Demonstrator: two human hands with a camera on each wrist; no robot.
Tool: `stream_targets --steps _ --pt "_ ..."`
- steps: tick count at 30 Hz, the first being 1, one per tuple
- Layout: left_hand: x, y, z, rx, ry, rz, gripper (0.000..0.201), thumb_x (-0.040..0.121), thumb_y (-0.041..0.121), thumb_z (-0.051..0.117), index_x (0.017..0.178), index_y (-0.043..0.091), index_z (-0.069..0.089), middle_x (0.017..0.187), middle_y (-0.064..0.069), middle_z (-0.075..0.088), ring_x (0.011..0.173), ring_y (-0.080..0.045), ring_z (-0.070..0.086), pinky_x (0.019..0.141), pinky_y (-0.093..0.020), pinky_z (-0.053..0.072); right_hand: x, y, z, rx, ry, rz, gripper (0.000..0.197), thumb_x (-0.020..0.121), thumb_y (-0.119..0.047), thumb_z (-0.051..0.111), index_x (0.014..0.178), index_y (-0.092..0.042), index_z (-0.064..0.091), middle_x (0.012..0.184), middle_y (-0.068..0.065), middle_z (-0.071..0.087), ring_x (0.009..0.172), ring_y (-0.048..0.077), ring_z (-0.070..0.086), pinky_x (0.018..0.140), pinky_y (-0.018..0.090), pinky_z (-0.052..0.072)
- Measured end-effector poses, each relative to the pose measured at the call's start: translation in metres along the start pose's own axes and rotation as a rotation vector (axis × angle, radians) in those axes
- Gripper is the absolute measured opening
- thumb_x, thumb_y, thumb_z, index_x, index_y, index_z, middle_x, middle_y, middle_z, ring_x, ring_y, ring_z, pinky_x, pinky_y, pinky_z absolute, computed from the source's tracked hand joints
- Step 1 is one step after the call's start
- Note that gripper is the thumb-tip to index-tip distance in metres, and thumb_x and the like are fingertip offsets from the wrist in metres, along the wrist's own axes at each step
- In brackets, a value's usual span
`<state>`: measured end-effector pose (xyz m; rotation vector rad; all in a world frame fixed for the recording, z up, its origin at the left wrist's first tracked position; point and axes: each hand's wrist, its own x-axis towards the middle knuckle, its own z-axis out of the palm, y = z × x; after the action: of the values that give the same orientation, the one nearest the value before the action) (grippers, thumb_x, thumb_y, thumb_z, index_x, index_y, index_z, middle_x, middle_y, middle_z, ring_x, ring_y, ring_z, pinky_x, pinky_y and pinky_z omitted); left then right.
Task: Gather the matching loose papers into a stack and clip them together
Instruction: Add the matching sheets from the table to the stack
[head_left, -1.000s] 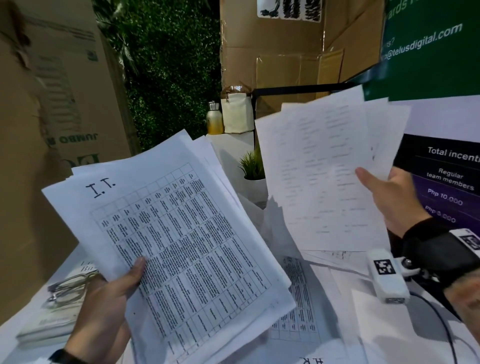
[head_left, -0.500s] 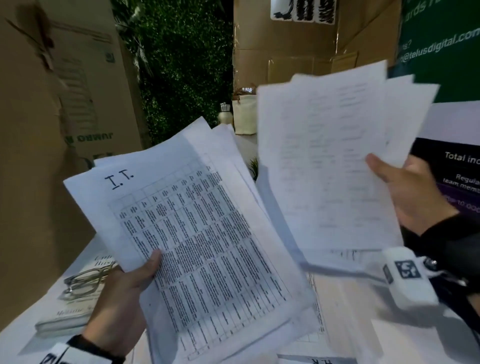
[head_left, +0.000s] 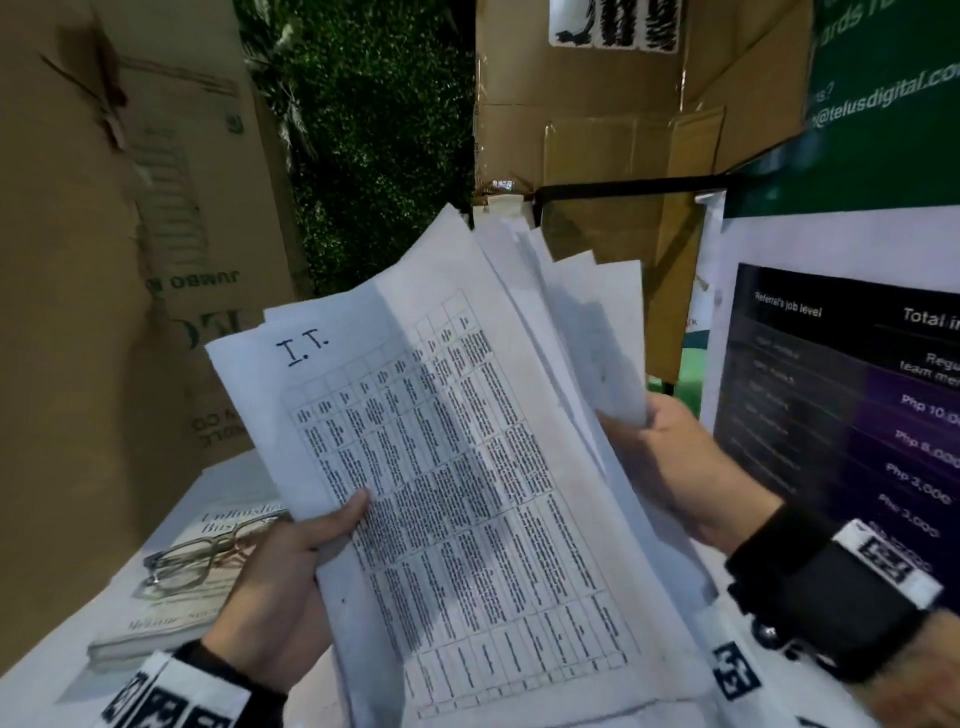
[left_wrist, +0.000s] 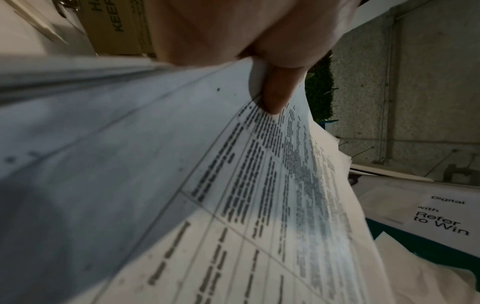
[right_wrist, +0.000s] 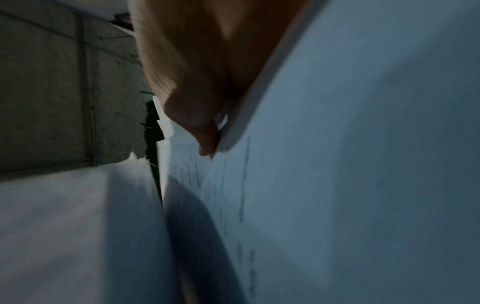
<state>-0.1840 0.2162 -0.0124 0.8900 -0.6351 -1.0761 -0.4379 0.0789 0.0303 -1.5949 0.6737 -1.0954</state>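
Holding a thick sheaf of papers (head_left: 467, 467) up off the table (head_left: 47, 680), the person has both hands on it. The left hand (head_left: 275, 587) grips the sheaf at its left edge, thumb (head_left: 348, 519) pressed flat on the top sheet and the fingers tucked out of sight beneath. From the left wrist view the same thumb (left_wrist: 278, 88) lies across the printed grid of that top sheet (left_wrist: 259, 185).

That sheet carries a table of small dark print and the handwritten letters "I.T." (head_left: 302, 352) in its upper left corner. Behind it the other sheets fan out unevenly, their upper corners spread toward the cardboard boxes (head_left: 597, 104) at the back.

The right hand (head_left: 670, 467) holds the fanned sheets at the right side of the sheaf, fingers curled round their edge; a loose corner of paper (head_left: 597, 338) stands up just above its knuckles. In the blurred right wrist view, the thumb (right_wrist: 205, 131) pinches against the edge of a sheet (right_wrist: 363, 164).

On the table to the left lies a book (head_left: 171, 587), with a pair of glasses (head_left: 197, 561) resting on its cover. A dark poster (head_left: 841, 405) with pale lettering stands to the right, and a green sign (head_left: 883, 93) rises above it. A wall of green leaves (head_left: 374, 130) shows between the cardboard boxes. Black straps with white coded tags circle both wrists.
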Motion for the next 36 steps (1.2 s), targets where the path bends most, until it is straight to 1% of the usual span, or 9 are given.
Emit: stream_targets --steps 5,9,14,17,21,25,27,30,36 --pt "0.006 -0.001 0.003 0.144 0.137 0.086 0.037 0.069 0.017 0.072 0.104 0.005 0.073 0.106 -0.016 0.078 0.104 -0.038 0.069 0.101 -0.059 0.047 -0.004 0.005 0.017 0.098 -0.093 0.132 0.051 0.085 -0.056 0.049 0.104 -0.014 0.071 0.097 0.01 0.078 0.088 0.028 0.075 0.083 0.044 0.059" --pt "0.004 0.0 0.013 0.223 0.193 0.3 0.019 0.079 0.015 0.071 0.098 0.01 0.072 0.092 -0.006 0.08 0.104 -0.037 0.069 0.102 -0.057 0.047 -0.008 0.004 0.027 -0.036 -0.14 -0.012 0.039 0.078 -0.03 0.075 0.114 -0.017 0.069 0.11 0.002 0.077 0.103 0.019 0.072 0.097 0.043 0.055" --pt "0.001 0.006 0.017 0.329 0.123 0.552 0.088 0.066 0.037 0.089 0.139 0.011 0.048 0.128 -0.005 0.068 0.118 -0.024 0.066 0.102 -0.05 0.049 -0.002 -0.003 0.017 -0.062 -0.165 -0.057 0.042 0.077 -0.014 0.079 0.118 -0.011 0.067 0.112 0.003 0.076 0.107 0.019 0.071 0.094 0.034 0.056" --pt "0.002 0.004 0.008 0.395 0.12 0.591 0.082 0.075 0.008 0.082 0.142 0.023 0.037 0.129 0.001 0.065 0.118 -0.017 0.065 0.098 -0.045 0.052 -0.006 0.004 0.013 -0.02 -0.208 0.004 0.043 0.077 -0.008 0.077 0.118 -0.01 0.066 0.113 0.006 0.075 0.109 0.022 0.07 0.095 0.036 0.056" --pt "-0.003 0.003 0.003 0.381 -0.005 0.481 0.084 0.039 0.051 0.096 0.116 0.027 0.069 0.116 -0.004 0.076 0.106 -0.025 0.073 0.086 -0.041 0.059 -0.013 0.016 0.014 0.096 -0.24 0.112 0.052 0.07 -0.014 0.081 0.119 -0.01 0.065 0.116 0.013 0.073 0.11 0.031 0.069 0.099 0.053 0.051" --pt "-0.006 0.01 0.006 0.349 -0.074 0.483 0.076 0.031 0.056 0.095 0.098 0.026 0.079 0.105 -0.008 0.079 0.098 -0.03 0.075 0.089 -0.052 0.057 -0.016 0.017 0.014 0.179 -0.28 0.083 0.049 0.07 -0.019 0.086 0.116 -0.013 0.068 0.118 0.015 0.071 0.11 0.032 0.068 0.096 0.05 0.054" --pt "-0.007 0.014 0.008 0.317 -0.1 0.49 0.075 0.027 0.054 0.096 0.095 0.027 0.08 0.102 -0.008 0.08 0.095 -0.03 0.076 0.083 -0.046 0.061 -0.018 0.016 0.01 0.256 -0.296 0.076 0.061 0.062 -0.024 0.091 0.117 -0.012 0.068 0.119 0.02 0.07 0.108 0.036 0.068 0.087 0.047 0.058" --pt "-0.012 0.021 0.011 0.323 -0.176 0.478 0.072 0.027 0.046 0.098 0.094 0.026 0.081 0.102 -0.009 0.08 0.093 -0.029 0.076 0.075 -0.039 0.063 -0.023 0.011 0.003 0.352 -0.318 0.056 0.081 0.049 -0.03 0.096 0.121 -0.009 0.065 0.118 0.024 0.068 0.105 0.04 0.068 0.08 0.048 0.06" --pt "-0.014 0.041 0.028 0.334 -0.237 0.559 0.075 0.049 0.042 0.094 0.115 0.016 0.071 0.115 -0.012 0.076 0.103 -0.033 0.073 0.081 -0.043 0.061 -0.02 -0.013 0.006 0.259 -0.338 -0.067 0.049 0.068 -0.015 0.074 0.117 -0.016 0.069 0.119 0.021 0.069 0.109 0.039 0.067 0.088 0.048 0.058"
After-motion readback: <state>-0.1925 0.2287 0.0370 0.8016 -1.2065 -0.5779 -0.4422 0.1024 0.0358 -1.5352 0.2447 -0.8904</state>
